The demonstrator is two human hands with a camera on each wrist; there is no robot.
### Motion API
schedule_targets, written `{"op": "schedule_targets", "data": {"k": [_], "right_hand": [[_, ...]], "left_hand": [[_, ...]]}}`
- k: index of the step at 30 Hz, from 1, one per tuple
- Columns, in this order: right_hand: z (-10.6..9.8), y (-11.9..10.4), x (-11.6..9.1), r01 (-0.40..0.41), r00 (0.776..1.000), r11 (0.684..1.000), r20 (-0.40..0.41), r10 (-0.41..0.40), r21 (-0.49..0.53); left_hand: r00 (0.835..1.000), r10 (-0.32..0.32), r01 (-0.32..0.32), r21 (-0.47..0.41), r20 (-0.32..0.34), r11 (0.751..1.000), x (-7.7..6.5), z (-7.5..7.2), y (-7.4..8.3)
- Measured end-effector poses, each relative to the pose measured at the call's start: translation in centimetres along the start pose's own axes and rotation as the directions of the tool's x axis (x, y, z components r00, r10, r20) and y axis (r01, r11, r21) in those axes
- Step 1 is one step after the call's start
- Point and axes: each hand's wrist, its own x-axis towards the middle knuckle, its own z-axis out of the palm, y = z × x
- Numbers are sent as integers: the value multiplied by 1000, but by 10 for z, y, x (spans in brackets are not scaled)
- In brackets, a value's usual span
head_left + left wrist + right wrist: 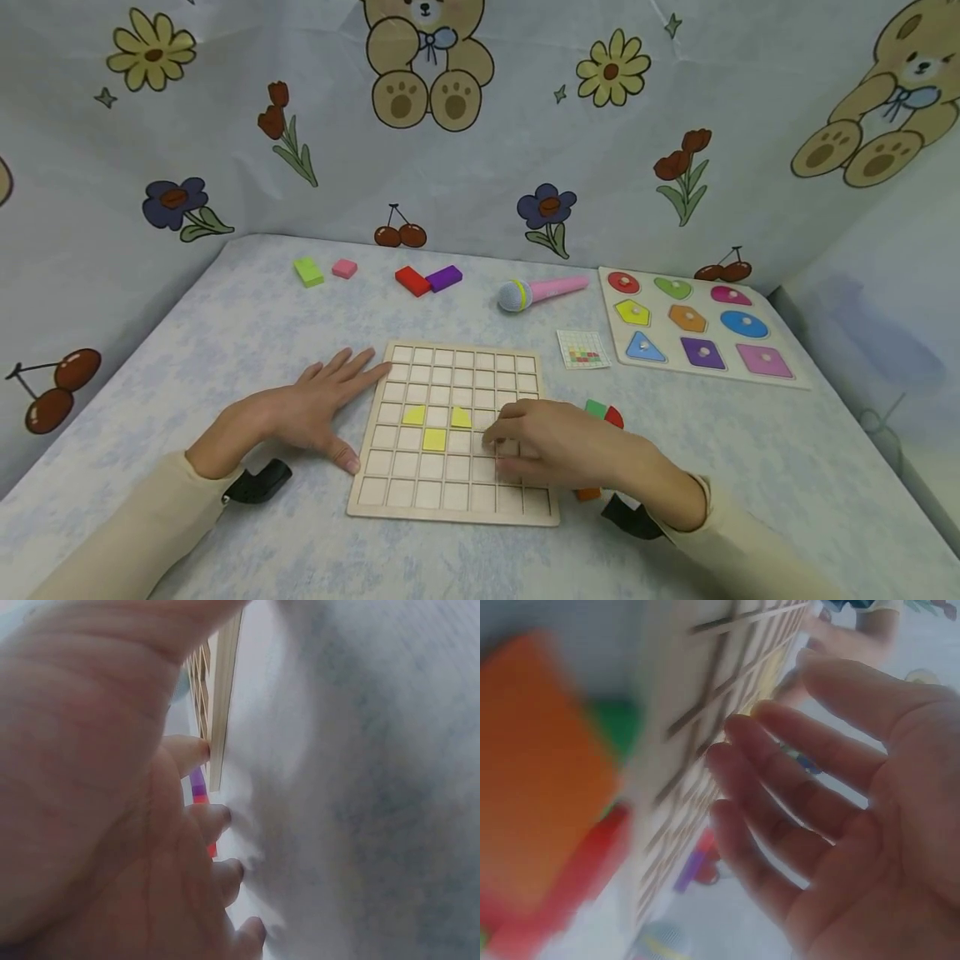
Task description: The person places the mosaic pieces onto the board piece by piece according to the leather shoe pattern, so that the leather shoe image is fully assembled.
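A wooden grid board lies flat on the table. Its cells hold a square yellow tile, a yellow tile with a cut corner and another yellow piece. My left hand is spread beside the board's left side, index fingertip and thumb at its edge. Over the right part of the grid hovers my right hand, fingers loosely bent; the right wrist view shows nothing between them. Past the board's right edge, partly hidden by that hand, are an orange block, a green block and a red block.
A small pattern card lies beyond the board's upper right. Farther back are a pink toy microphone, a shape puzzle board, and red, purple, pink and lime-green blocks. A printed curtain hangs behind.
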Motion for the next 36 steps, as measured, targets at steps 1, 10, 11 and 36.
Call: {"op": "schedule_targets", "data": {"k": [1,10,11,36], "right_hand": [[0,3,-4,-18,1000,1000,-2,18,8],[-1,22,-41,-136,991,990,-9,136,34],[-1,23,-45,-143,990,989,-10,143,38],[2,44,-72,-154,988,987,26,153,52]], "left_hand": [[1000,2,-2,0,1,1000,0,0,0],[1000,-5,5,5,1,1000,2,0,0],[1000,-4,4,4,1,1000,2,0,0],[1000,7,-7,5,-1,1000,1,2,-1]]}}
